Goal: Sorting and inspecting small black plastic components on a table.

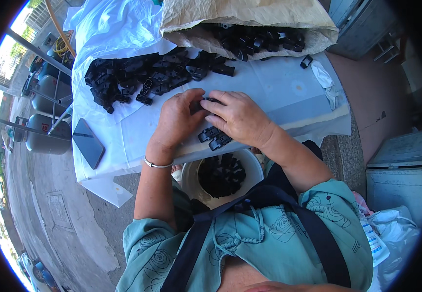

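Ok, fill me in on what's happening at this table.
A person works with both hands at a white-covered table. The left hand and right hand meet over a small black plastic part, pinching it together. More finished-looking parts lie under the right hand, a loose pile sits further back, and a white bucket below holds others.

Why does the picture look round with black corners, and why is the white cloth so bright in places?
In the head view, the fisheye lens bends straight edges and leaves black corners; sun glares on the white cloth at upper left, washing out detail. The left hand and right hand are sharp, and the black plastic parts show little surface detail.
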Demonstrator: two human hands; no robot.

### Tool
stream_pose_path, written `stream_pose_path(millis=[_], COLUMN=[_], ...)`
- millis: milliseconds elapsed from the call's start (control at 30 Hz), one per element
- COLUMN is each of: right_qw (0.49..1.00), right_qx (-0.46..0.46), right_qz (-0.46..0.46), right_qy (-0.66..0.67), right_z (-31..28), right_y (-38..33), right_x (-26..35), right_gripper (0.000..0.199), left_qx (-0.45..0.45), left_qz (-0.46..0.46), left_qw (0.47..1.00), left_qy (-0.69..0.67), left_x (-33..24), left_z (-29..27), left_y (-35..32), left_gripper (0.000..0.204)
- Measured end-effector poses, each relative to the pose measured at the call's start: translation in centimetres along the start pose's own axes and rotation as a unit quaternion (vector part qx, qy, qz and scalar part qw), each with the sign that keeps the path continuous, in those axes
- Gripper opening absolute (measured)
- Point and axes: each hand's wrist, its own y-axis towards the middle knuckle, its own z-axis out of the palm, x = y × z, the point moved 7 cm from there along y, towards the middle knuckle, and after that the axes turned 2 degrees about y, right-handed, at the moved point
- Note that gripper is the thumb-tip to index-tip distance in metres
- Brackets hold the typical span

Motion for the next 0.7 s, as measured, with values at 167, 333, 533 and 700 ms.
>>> stream_pose_path(millis=[167, 333, 533, 700], right_qw=[1.0, 0.994, 0.982, 0.996], right_qx=[0.003, -0.085, -0.115, -0.075], right_qz=[0.017, 0.07, 0.128, 0.051], right_qy=[0.005, 0.024, -0.083, -0.025], right_z=[0.6, -1.3, -0.9, -0.6], right_y=[-0.6, 0.1, 1.6, 0.9], right_x=[-1.8, -4.3, -7.8, -5.5], right_gripper=[0.026, 0.024, 0.02, 0.021], left_qx=[0.052, -0.077, -0.058, -0.074], left_qz=[0.031, 0.076, 0.048, 0.055], left_qw=[0.998, 0.971, 0.975, 0.989], left_qy=[0.028, 0.211, 0.208, 0.114], left_x=[-2.4, -1.3, -1.5, -2.7], left_z=[-1.5, -1.1, -0.3, -1.5], left_y=[0.6, 2.6, 2.7, 1.4], left_gripper=[0.042, 0.042, 0.036, 0.032])
